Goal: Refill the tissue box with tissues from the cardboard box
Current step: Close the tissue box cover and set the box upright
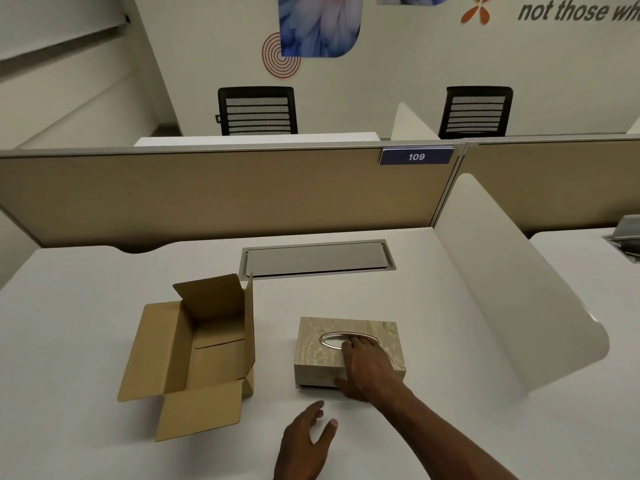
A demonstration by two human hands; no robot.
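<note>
Head view, lower centre: patterned tissue box point(348, 351) on the white desk point(433, 341), right hand point(367, 370) draped over its near right corner with fingertips point(349, 344) at the metal-rimmed oval slot point(346, 339) and thumb down the front face, gripping the box. Lower edge of the frame: left hand point(304, 441) above the desk just in front of the box, fingers spread, holding nothing. Left of centre: cardboard box point(194, 355) beside the tissue box and apart from it, flaps open, inside apparently bare; upper middle: grey cable hatch point(317, 259) and beige partition point(225, 192) with a "109" tag point(415, 156)
</note>
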